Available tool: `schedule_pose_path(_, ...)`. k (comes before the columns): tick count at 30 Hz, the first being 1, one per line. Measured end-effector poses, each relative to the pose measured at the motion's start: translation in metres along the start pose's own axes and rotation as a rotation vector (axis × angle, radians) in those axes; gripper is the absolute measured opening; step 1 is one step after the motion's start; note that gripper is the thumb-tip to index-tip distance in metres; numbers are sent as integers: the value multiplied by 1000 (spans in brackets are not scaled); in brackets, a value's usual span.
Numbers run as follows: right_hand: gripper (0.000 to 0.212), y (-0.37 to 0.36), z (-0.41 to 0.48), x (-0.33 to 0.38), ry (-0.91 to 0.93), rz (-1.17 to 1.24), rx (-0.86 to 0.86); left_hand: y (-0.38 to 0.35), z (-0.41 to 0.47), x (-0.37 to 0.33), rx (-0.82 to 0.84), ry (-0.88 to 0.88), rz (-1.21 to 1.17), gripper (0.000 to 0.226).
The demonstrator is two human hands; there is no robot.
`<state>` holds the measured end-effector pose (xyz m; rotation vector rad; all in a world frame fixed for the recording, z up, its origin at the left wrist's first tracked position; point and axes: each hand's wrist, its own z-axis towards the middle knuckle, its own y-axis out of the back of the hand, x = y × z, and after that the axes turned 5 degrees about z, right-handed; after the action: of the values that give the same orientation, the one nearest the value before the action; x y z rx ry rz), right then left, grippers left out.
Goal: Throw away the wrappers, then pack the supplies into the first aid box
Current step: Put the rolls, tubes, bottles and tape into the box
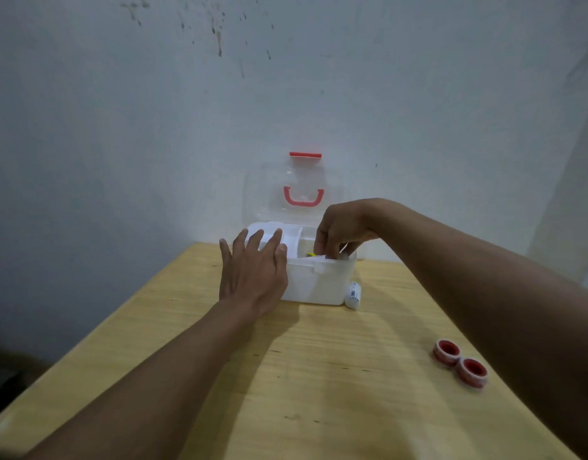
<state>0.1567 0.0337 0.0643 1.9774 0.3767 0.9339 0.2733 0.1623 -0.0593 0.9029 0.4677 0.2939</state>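
Hands: left hand (252, 270) lies flat and spread, fingers extended, pressed on the near-left corner of the first aid box (319, 283) and gripping nothing.
Right hand: right hand (340, 232) reaches down from above into the right compartment, fingers (322, 245) curled and pinched together around something pale; what it pinches cannot be told, since the knuckles hide it.
Box position: it sits at the far edge of the tabletop (286, 376), about mid-width, close against the wall (153, 127).
Box look: white, opaque base with a divider running front to back; a yellow scrap (310, 255) shows inside, just beside the right fingertips.
Lid: clear lid (292, 190) stands upright behind the base, with a red handle (303, 197) on its face and a red latch strip (305, 155) along its top edge.
Obstruction: the left palm covers the left front face of the base and much of the left compartment; the right forearm crosses over the right side of the tabletop.
Nearby: white roll with a printed label (352, 294) lies touching the right wall of the base.
Further out: two red-and-white tape rolls (460, 361) lie touching each other near the right edge of the tabletop, well apart from the base.
Wall: pale, with dark specks up high.
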Motion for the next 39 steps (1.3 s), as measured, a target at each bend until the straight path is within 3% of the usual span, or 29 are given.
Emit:
schedule_pose_path(15, 33, -19, 0, 7, 18, 143, -79, 5, 0, -2, 12, 4, 25, 52)
schedule_pose_path(29, 28, 3, -46, -10, 98, 196, -436, 9, 2, -14, -90, -126, 120, 53)
schedule_pose_path(39, 31, -11, -71, -91, -145, -148, -461, -5, -13, -17, -46, -169, 220, 61)
